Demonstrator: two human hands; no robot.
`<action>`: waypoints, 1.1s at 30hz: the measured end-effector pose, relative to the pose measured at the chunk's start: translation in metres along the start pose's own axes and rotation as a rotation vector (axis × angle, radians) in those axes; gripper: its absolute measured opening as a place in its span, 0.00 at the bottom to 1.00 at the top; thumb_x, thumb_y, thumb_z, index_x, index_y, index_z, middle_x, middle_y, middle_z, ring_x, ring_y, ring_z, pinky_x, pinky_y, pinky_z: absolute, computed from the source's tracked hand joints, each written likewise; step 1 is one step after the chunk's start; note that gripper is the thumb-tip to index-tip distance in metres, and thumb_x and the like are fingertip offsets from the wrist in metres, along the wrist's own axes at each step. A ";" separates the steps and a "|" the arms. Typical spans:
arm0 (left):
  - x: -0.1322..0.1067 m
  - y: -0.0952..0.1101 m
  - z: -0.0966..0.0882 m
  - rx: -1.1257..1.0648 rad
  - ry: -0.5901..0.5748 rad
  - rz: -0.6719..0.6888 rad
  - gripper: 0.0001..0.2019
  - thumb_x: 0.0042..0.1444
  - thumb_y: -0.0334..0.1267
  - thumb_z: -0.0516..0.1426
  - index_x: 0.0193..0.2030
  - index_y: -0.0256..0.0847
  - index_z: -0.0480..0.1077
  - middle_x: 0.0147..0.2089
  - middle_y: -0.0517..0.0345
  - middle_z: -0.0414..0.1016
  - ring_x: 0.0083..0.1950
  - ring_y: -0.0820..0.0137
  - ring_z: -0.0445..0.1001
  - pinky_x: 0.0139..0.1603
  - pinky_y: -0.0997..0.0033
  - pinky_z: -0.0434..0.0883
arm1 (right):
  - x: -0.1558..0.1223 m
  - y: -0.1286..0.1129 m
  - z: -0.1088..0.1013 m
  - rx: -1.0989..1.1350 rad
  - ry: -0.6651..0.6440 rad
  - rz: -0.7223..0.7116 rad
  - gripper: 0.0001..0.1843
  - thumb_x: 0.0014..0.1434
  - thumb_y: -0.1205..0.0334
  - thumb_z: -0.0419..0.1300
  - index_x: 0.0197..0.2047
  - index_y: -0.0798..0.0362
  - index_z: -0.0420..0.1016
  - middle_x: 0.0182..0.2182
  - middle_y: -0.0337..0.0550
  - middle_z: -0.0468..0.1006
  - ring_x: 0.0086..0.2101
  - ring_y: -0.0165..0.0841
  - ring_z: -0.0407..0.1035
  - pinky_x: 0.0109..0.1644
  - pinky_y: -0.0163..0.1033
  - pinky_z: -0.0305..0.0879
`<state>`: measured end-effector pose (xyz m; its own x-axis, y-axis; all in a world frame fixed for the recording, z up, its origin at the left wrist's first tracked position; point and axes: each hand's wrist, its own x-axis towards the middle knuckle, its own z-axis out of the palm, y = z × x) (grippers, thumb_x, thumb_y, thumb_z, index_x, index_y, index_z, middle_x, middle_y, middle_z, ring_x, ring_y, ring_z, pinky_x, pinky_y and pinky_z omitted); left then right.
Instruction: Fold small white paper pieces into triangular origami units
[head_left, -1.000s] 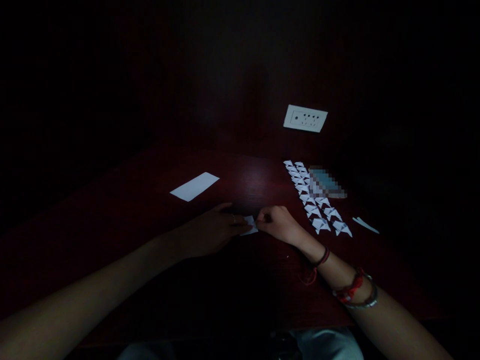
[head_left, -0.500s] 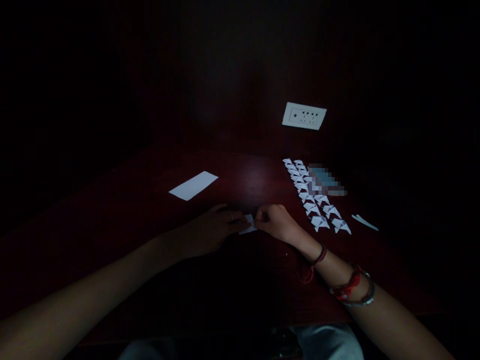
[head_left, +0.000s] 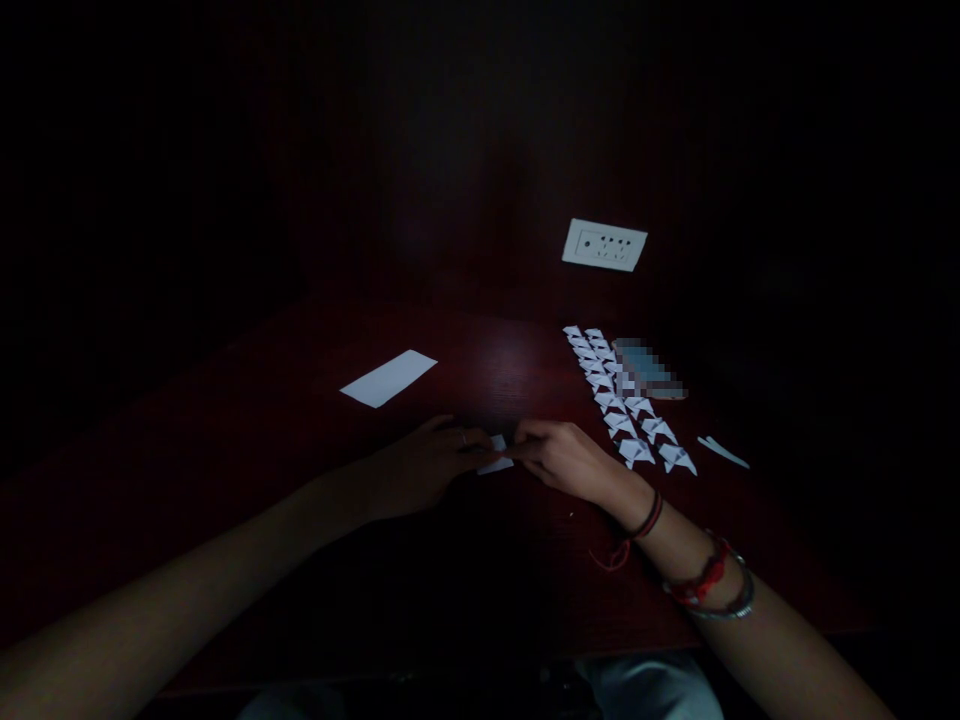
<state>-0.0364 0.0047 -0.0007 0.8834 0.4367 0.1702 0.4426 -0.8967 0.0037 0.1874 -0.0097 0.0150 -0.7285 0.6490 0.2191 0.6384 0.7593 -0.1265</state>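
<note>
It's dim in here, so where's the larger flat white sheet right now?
In the head view, the larger flat white sheet lies on the dark red table, left of centre, just beyond the left hand.

Red table [head_left: 247, 400] (dim): small paper [head_left: 496, 467], sheet [head_left: 388, 379], folded papers [head_left: 610, 402]

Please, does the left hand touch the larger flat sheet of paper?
No, the left hand has its fingers at the small piece of paper, while the larger sheet lies apart, beyond it.
</note>
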 end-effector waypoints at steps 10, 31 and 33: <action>-0.006 0.005 -0.002 -0.041 -0.029 -0.029 0.34 0.45 0.19 0.45 0.58 0.49 0.49 0.57 0.56 0.55 0.57 0.66 0.55 0.57 0.55 0.42 | -0.002 0.000 -0.001 -0.070 -0.021 -0.069 0.14 0.55 0.69 0.48 0.41 0.51 0.71 0.30 0.41 0.67 0.29 0.27 0.61 0.32 0.34 0.54; -0.007 0.007 -0.005 0.055 0.002 0.026 0.29 0.50 0.22 0.46 0.58 0.45 0.50 0.60 0.54 0.53 0.59 0.66 0.51 0.56 0.62 0.44 | 0.002 0.001 0.000 0.214 0.024 0.127 0.10 0.53 0.67 0.52 0.36 0.55 0.72 0.29 0.40 0.68 0.28 0.25 0.62 0.32 0.32 0.56; -0.007 0.007 -0.004 0.057 -0.015 0.021 0.28 0.50 0.22 0.46 0.59 0.44 0.49 0.60 0.54 0.52 0.59 0.66 0.51 0.56 0.61 0.45 | 0.004 0.002 0.002 0.264 0.042 0.156 0.08 0.51 0.67 0.53 0.35 0.56 0.72 0.27 0.39 0.68 0.27 0.25 0.61 0.31 0.31 0.56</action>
<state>-0.0401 -0.0050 0.0025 0.8944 0.4197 0.1547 0.4320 -0.9002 -0.0555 0.1853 -0.0057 0.0133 -0.6125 0.7604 0.2160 0.6511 0.6403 -0.4076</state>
